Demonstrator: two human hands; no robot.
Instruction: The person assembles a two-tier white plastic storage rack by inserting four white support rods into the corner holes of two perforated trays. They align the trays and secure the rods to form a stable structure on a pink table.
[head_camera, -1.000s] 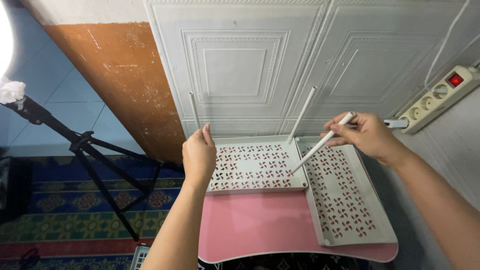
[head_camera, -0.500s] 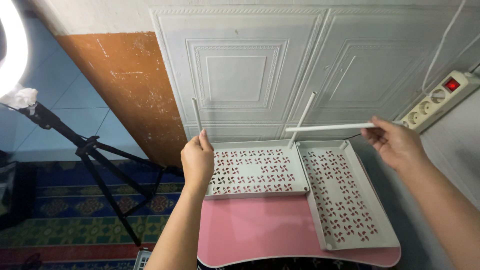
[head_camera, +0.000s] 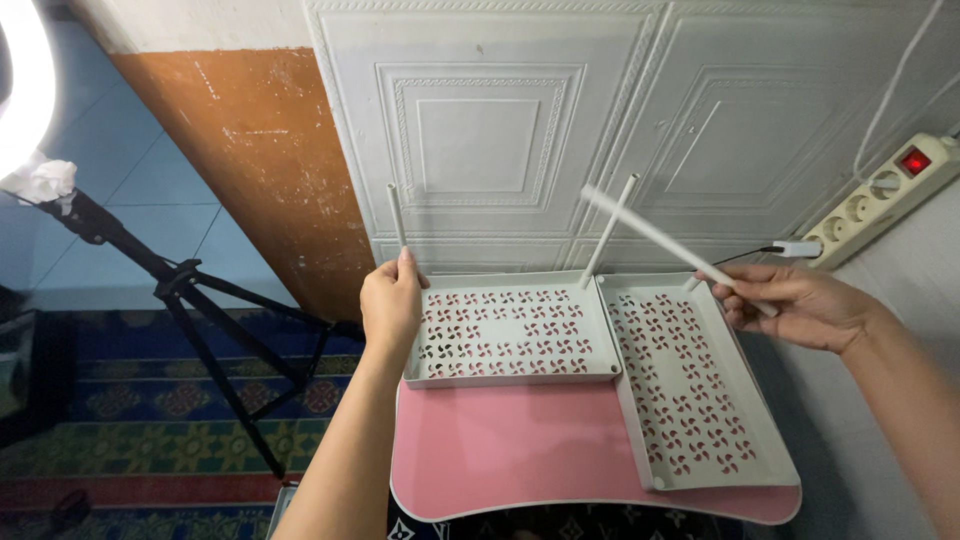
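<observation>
My left hand (head_camera: 392, 305) grips the far left corner of a white perforated shelf tray (head_camera: 512, 335) that lies on a pink table top (head_camera: 500, 450), right at the foot of an upright white rod (head_camera: 396, 214). A second upright white rod (head_camera: 607, 232) stands at the tray's far right corner. My right hand (head_camera: 800, 305) holds a loose white rod (head_camera: 665, 243) that slants up to the left over a second white perforated tray (head_camera: 695, 385) lying lengthwise on the right.
A white panelled door (head_camera: 560, 130) stands just behind the table. A white power strip (head_camera: 880, 195) with a red switch hangs at the right. A black tripod (head_camera: 190, 300) with a ring light (head_camera: 25, 90) stands at the left on a patterned rug (head_camera: 130, 400).
My right hand has swung the loose rod from level to slanting and drawn back toward the right tray. My left hand has stayed on the tray's corner.
</observation>
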